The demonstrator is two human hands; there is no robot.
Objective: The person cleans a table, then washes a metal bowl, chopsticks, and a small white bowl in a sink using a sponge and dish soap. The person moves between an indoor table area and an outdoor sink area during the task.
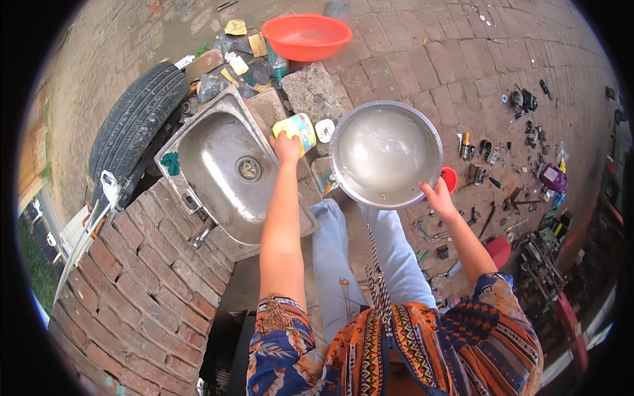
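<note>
Two hands at work. The left hand (286, 146) grips a yellow bottle (298, 129) beside the steel sink (218, 148). The right hand (437, 197) clasps the rim of a water-filled metal basin (386, 153).

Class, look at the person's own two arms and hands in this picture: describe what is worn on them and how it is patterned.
Both forearms are bare, and the left hand and right hand wear no gloves. Short sleeves end near the elbows: the left sleeve blue with orange floral print, the right sleeve orange, dark blue and red with zigzag bands.

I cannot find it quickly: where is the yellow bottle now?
In the head view, the yellow bottle is left of centre, gripped by the left hand, between the steel sink and the metal basin.
</note>
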